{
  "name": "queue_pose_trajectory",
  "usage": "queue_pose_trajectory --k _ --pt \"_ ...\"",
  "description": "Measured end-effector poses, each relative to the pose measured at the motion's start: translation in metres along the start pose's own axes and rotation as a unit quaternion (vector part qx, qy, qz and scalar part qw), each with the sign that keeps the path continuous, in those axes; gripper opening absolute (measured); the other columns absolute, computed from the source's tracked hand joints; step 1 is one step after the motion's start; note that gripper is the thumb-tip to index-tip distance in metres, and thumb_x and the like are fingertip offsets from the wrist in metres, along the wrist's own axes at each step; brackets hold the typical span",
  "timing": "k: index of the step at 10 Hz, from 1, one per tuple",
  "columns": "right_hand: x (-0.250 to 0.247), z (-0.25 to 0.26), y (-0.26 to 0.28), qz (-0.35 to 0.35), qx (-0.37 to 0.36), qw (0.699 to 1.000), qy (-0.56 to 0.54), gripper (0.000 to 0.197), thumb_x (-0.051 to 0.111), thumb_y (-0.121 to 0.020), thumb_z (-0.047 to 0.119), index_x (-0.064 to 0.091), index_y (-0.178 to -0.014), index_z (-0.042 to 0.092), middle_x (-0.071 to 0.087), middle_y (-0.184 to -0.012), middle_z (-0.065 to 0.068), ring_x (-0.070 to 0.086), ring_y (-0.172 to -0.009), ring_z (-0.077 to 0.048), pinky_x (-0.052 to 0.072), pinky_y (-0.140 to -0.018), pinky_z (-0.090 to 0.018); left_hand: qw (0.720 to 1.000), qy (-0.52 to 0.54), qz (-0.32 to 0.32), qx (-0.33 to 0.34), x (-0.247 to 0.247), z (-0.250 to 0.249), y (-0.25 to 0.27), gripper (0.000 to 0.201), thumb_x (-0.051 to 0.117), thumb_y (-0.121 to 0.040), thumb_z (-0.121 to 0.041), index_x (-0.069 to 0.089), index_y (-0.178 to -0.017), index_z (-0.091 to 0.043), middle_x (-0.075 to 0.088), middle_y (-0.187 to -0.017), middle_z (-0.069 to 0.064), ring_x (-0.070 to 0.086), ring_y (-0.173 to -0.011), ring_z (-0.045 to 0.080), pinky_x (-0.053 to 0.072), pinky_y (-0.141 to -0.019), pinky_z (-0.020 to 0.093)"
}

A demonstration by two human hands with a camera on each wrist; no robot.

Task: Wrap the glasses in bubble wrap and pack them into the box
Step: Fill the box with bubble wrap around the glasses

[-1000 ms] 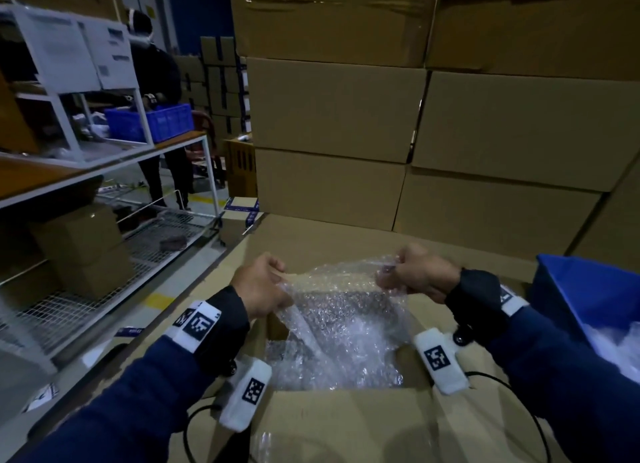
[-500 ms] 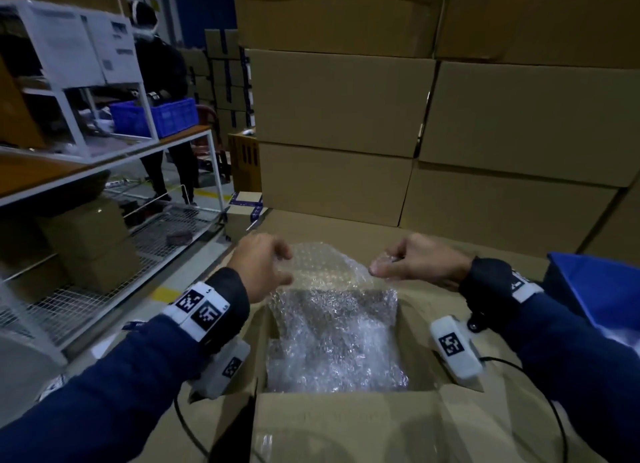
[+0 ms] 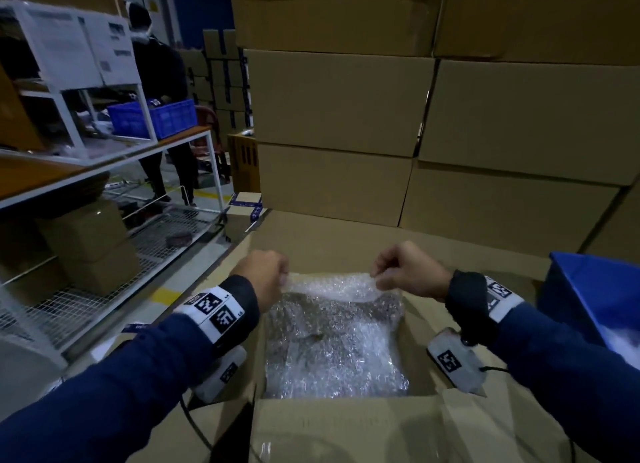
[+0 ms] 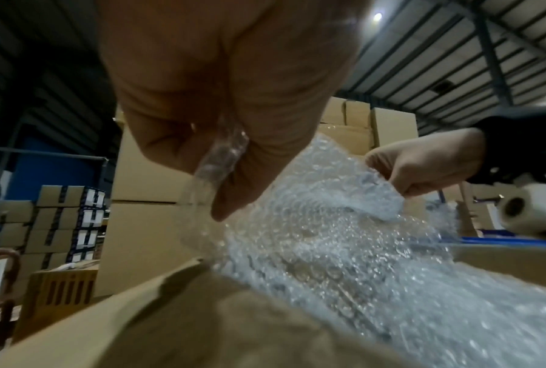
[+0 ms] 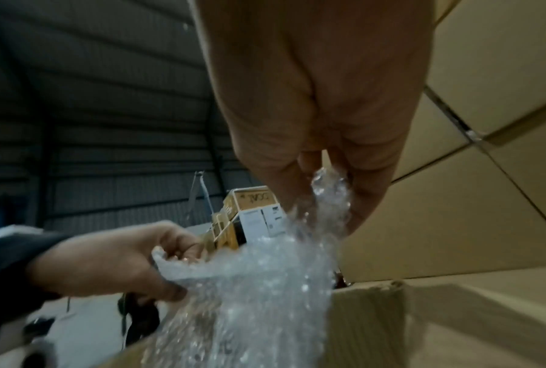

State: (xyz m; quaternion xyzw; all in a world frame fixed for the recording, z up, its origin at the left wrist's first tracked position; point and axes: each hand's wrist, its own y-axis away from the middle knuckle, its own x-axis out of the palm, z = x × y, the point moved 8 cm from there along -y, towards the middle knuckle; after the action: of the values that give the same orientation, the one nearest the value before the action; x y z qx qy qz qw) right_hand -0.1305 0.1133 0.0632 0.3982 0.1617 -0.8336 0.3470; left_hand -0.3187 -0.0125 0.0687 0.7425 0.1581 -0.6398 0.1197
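An open cardboard box (image 3: 339, 424) stands in front of me, and a sheet of clear bubble wrap (image 3: 332, 338) lies inside it and rises over its far side. My left hand (image 3: 266, 275) pinches the sheet's far left corner, and my right hand (image 3: 401, 272) pinches the far right corner, so the edge is stretched between them. In the left wrist view the left hand (image 4: 221, 159) pinches the bubble wrap (image 4: 344, 244). In the right wrist view the right hand (image 5: 325, 189) grips the bubble wrap (image 5: 259, 286). No glasses show.
A wall of stacked cardboard boxes (image 3: 433, 116) rises right behind the box. A blue bin (image 3: 595, 303) sits at my right. A white shelf rack (image 3: 104, 171) with boxes and a blue crate stands at the left, and a person (image 3: 156, 92) stands behind it.
Both hands let the sheet's edge loosen half a second ago and now pinch it again, holding it taut at the box's far side. The camera view dipped lower over the box.
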Motion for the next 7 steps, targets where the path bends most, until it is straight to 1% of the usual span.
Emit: queue_pose_trajectory --k 1,2,3,4,5,6,7 --pt "0.008 0.017 -0.001 -0.004 -0.055 0.992 0.114 0.016 0.068 -0.081 -0.002 0.067 -0.076 0.012 0.065 -0.075 0.005 0.061 -0.071 -0.005 0.047 -0.058 -0.007 0.986 -0.131 0.061 0.083 0.018 -0.021 0.001 0.021 0.051 -0.089 0.002 0.058 -0.086 -0.017 0.06 -0.106 0.006 0.057 -0.094 0.024 0.05 -0.082 0.033" --pt "0.023 0.028 -0.004 0.024 -0.088 0.972 0.214 0.031 0.055 -0.084 -0.006 0.058 -0.068 0.02 0.062 -0.077 0.004 0.06 -0.073 -0.009 0.042 -0.057 -0.008 0.945 -0.267 0.127 0.138 0.041 -0.035 0.003 0.028 0.053 -0.092 0.001 0.062 -0.117 -0.007 0.057 -0.12 0.013 0.058 -0.109 0.032 0.051 -0.088 0.04" --pt "0.041 0.035 -0.004 0.049 -0.111 0.943 0.311 0.03 0.048 -0.088 -0.002 0.05 -0.067 0.02 0.061 -0.088 -0.004 0.058 -0.081 -0.018 0.049 -0.072 -0.025 0.914 -0.334 0.164 0.161 0.059 -0.045 0.005 0.027 0.052 -0.096 -0.004 0.059 -0.122 -0.003 0.058 -0.124 0.015 0.056 -0.114 0.034 0.049 -0.086 0.04" --pt "0.06 0.037 -0.004 0.09 -0.118 0.909 0.39 0.01 0.059 -0.088 0.0 0.064 -0.087 0.008 0.061 -0.098 -0.01 0.061 -0.087 -0.025 0.056 -0.079 -0.035 0.912 -0.338 0.185 0.138 0.073 -0.046 0.002 0.029 0.045 -0.099 -0.01 0.061 -0.123 -0.007 0.06 -0.124 0.013 0.055 -0.115 0.032 0.046 -0.086 0.036" --pt "0.072 0.031 -0.003 0.144 -0.105 0.878 0.444 0.012 0.061 -0.089 0.003 0.067 -0.1 0.002 0.064 -0.101 -0.013 0.064 -0.09 -0.028 0.057 -0.081 -0.037 0.906 -0.342 0.214 0.128 0.084 -0.046 0.002 0.034 0.039 -0.101 -0.015 0.059 -0.128 -0.009 0.058 -0.129 0.011 0.056 -0.117 0.03 0.047 -0.09 0.041" --pt "0.083 0.021 0.002 0.204 -0.088 0.856 0.467 0.016 0.057 -0.092 0.007 0.066 -0.104 0.0 0.066 -0.103 -0.015 0.065 -0.095 -0.029 0.055 -0.084 -0.033 0.895 -0.353 0.235 0.142 0.097 -0.047 0.008 0.035 0.038 -0.104 -0.016 0.054 -0.134 -0.011 0.056 -0.129 0.003 0.054 -0.109 0.019 0.042 -0.081 0.036" --pt "0.095 0.01 0.009 0.277 -0.066 0.834 0.473 0.022 0.054 -0.094 0.007 0.065 -0.11 -0.003 0.066 -0.11 -0.018 0.063 -0.103 -0.031 0.051 -0.088 -0.033 0.897 -0.309 0.283 0.144 0.11 -0.047 0.017 0.035 0.041 -0.104 -0.014 0.052 -0.135 -0.004 0.057 -0.129 0.009 0.038 -0.094 0.012 0.031 -0.079 0.024"
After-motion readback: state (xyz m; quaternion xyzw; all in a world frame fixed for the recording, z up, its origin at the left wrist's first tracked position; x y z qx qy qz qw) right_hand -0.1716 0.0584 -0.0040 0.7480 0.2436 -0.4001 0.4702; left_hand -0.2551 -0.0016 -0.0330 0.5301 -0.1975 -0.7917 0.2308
